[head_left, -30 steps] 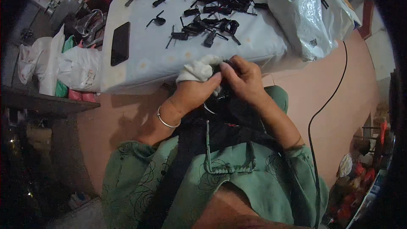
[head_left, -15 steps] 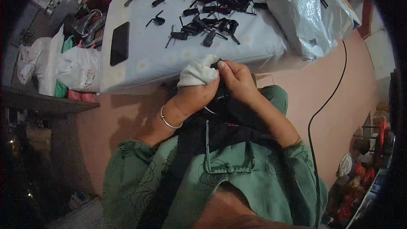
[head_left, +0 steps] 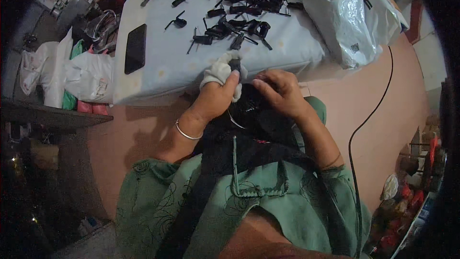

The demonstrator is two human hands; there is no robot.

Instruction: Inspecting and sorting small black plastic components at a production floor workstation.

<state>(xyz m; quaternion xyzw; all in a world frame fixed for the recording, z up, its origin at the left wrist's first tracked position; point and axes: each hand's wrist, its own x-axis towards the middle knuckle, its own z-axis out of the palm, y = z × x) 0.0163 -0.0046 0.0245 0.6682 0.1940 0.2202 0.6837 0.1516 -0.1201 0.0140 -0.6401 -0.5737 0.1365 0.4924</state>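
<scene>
My left hand (head_left: 218,96) is closed round a crumpled white cloth (head_left: 219,70). Its thumb presses a small black part (head_left: 235,64) against the cloth, just off the near edge of the table. To its right and a little apart, my right hand (head_left: 282,91) has its fingers loosely bent and the thumb separate, with nothing visible between them. Beyond my hands lie several small black plastic parts with thin prongs (head_left: 230,29), loose at the front and heaped farther back. Most of the held part is covered by my thumb and the cloth.
A dark phone (head_left: 135,49) lies on the left of the cloth-covered table (head_left: 172,74). A large white plastic bag (head_left: 340,29) stands at its right. White bags (head_left: 88,79) sit on a shelf to the left. A black cable (head_left: 366,129) hangs at the right.
My hands have come apart: the right has moved right, off the black part. My left hand has turned, with thumb up, and the black part now shows against the cloth.
</scene>
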